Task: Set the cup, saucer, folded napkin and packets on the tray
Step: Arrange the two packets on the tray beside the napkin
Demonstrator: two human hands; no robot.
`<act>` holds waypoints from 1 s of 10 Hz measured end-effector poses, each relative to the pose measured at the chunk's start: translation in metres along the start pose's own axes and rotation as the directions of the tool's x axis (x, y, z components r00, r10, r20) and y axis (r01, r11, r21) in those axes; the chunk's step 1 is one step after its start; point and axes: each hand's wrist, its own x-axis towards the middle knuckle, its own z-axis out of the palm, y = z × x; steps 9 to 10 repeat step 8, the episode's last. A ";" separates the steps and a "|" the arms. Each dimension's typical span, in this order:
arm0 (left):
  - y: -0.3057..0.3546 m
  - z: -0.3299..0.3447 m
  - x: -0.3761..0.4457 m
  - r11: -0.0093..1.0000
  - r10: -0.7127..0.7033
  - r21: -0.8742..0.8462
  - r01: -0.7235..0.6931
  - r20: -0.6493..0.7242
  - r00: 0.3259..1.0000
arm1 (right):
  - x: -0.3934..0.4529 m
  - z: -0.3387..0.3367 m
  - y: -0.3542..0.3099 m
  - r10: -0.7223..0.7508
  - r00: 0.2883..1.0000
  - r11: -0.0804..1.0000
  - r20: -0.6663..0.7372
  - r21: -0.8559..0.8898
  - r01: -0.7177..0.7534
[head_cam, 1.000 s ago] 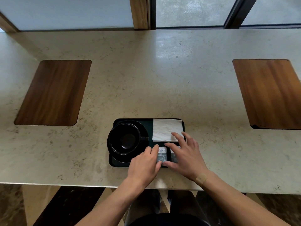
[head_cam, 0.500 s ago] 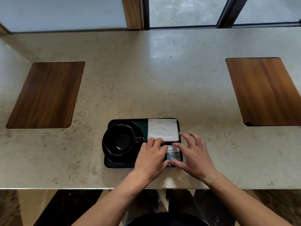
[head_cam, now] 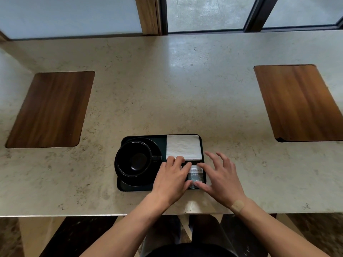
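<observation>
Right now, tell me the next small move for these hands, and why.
Probably lift both hands clear. The black cup on its black saucer, the white folded napkin and the visible grey printed packet all lie on the black rectangular tray; the left hand and right hand only rest flat.

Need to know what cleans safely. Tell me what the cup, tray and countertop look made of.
Cup: probably glazed ceramic, black with soft sheen. Tray: dark matte, plastic or lacquered wood, can't tell. Countertop: polished beige stone, mottled and reflecting the window.
</observation>
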 end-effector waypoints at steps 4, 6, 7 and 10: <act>0.006 -0.003 0.002 0.999 -0.030 -0.042 0.032 0.061 0.998 | 0.003 -0.003 -0.001 0.004 1.000 1.000 0.009 -0.004 -0.004; 0.004 0.000 0.001 0.999 -0.019 -0.037 0.021 0.046 0.999 | 0.003 -0.002 -0.001 0.000 0.999 1.000 0.044 0.001 0.000; 0.003 0.000 -0.001 0.999 -0.014 -0.041 0.015 0.024 1.000 | 0.002 -0.002 -0.002 -0.003 0.999 1.000 0.036 0.012 0.002; 0.002 -0.001 -0.002 0.999 -0.003 -0.046 0.002 -0.020 1.000 | 0.002 -0.004 -0.002 -0.003 1.000 0.999 0.013 0.040 0.003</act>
